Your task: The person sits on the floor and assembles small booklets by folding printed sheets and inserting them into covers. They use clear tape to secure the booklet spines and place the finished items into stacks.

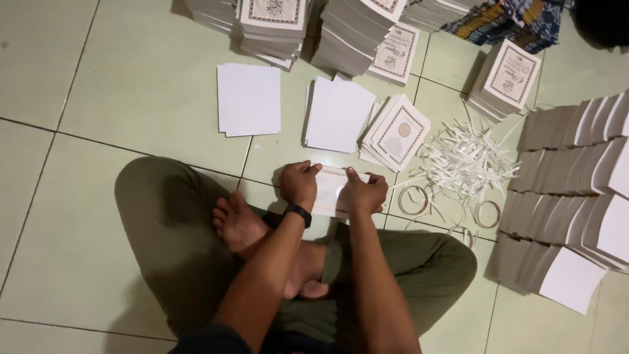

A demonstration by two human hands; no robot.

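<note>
A: Item one, the grip?

B: Left hand (299, 184) and right hand (364, 192), both closed on one white card (329, 190) held between them, just above the floor (98, 98). Left grip pinches the card's left end, black wristband (298, 214) on that wrist; right grip pinches the right end. Fingertip detail too small to tell.

A: Lie of the card?

B: Long axis runs left to right, from one hand to the other, face up, directly ahead of the crossed legs. Neither hand is nearer; each has an end.

A: Next ring out?

B: Ahead of the hands: a fanned stack of printed cards with ornate borders (396, 133), a stack of plain white sheets (339, 115) just left of it, another plain white stack (249, 98) further left. To the right of the right hand: a heap of white paper strips (465, 160), and tape rings (414, 199) lying near it on the tiles.

A: Outer ring?

B: Tall piles of printed cards (272, 26) along the top edge. Leaning rows of white-edged bundles (576, 183) at far right. Patterned cloth (517, 19) at top right.
</note>
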